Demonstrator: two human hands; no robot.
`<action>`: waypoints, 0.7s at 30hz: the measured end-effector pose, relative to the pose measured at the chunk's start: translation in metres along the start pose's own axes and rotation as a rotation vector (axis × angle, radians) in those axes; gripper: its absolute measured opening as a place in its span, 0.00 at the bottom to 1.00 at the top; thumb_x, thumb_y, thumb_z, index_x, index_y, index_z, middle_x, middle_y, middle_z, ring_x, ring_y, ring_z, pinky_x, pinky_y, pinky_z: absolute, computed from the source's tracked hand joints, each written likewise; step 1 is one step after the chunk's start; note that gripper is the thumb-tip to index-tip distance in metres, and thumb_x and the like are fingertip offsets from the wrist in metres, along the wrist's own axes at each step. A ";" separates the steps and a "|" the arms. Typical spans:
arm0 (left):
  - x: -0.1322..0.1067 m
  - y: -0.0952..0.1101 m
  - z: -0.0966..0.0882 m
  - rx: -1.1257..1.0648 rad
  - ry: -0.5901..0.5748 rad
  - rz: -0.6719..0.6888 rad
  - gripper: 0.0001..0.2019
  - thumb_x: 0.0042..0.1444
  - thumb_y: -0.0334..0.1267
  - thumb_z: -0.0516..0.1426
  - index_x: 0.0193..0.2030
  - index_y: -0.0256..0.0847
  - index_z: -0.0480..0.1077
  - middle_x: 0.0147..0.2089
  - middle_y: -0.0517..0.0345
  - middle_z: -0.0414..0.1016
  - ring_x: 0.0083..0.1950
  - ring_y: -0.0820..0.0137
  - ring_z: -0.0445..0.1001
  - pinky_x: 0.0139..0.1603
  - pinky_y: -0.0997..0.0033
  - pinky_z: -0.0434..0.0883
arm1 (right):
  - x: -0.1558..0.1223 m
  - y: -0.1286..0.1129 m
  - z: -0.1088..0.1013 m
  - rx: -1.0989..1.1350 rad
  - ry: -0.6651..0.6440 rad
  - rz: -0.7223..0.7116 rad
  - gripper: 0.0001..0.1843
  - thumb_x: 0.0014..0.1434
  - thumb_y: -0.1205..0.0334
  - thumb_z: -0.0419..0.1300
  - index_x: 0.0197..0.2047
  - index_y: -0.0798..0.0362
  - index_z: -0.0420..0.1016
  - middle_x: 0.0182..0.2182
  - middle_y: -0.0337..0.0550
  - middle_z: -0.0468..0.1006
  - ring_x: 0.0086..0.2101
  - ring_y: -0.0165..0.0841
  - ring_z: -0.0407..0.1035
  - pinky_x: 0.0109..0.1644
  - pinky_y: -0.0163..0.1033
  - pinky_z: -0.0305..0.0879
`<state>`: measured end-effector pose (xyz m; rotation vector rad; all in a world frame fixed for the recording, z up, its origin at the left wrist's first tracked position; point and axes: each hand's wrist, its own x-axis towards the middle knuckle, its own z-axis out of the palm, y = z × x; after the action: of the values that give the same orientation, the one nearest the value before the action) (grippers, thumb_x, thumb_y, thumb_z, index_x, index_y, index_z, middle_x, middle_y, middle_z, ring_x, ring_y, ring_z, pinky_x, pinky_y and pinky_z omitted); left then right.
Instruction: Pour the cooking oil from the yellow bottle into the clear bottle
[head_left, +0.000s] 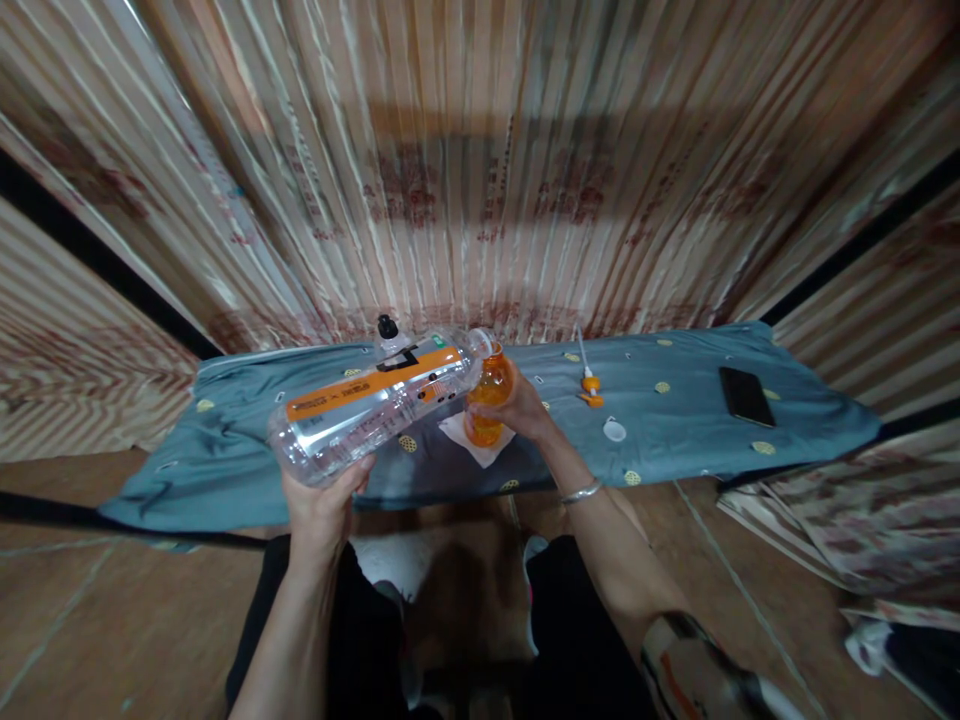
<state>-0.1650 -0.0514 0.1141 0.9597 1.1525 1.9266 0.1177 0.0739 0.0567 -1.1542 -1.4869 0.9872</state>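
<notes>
A large clear plastic bottle (375, 400) with an orange and silver label lies tilted in my left hand (322, 505), which grips it near its base. The bottle's mouth meets the opening of a small orange see-through bottle (491, 385). Around that orange bottle my right hand (521, 405) is wrapped, keeping it upright over a white napkin (476, 440). To the right, an orange pump top (591, 388) with a thin white tube lies on the cloth. Near it rests a round white cap (615, 429). Whether liquid flows between the bottles I cannot make out.
A teal cloth with yellow prints covers the table (675, 440). A dark flat phone-like object (745, 396) lies at its right end. Behind the large bottle stands a clear bottle with a black top (388, 328). Striped curtains (450, 200) hang at the back and sides.
</notes>
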 end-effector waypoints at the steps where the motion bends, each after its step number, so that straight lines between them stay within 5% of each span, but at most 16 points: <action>1: 0.000 0.000 0.000 0.006 -0.003 -0.003 0.36 0.30 0.37 0.83 0.47 0.43 0.75 0.27 0.71 0.74 0.20 0.78 0.63 0.19 0.78 0.59 | 0.000 0.000 0.000 -0.003 0.004 0.004 0.59 0.42 0.56 0.92 0.75 0.41 0.76 0.62 0.47 0.92 0.65 0.57 0.86 0.75 0.64 0.82; 21: 0.001 -0.001 0.003 -0.027 0.019 -0.012 0.40 0.24 0.34 0.84 0.49 0.44 0.78 0.32 0.66 0.80 0.22 0.75 0.66 0.19 0.76 0.59 | 0.005 0.002 -0.004 0.017 -0.020 0.017 0.59 0.38 0.49 0.92 0.71 0.45 0.76 0.61 0.49 0.91 0.63 0.56 0.86 0.77 0.62 0.78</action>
<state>-0.1630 -0.0487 0.1145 0.9197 1.1385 1.9405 0.1213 0.0792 0.0563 -1.1495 -1.4837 1.0236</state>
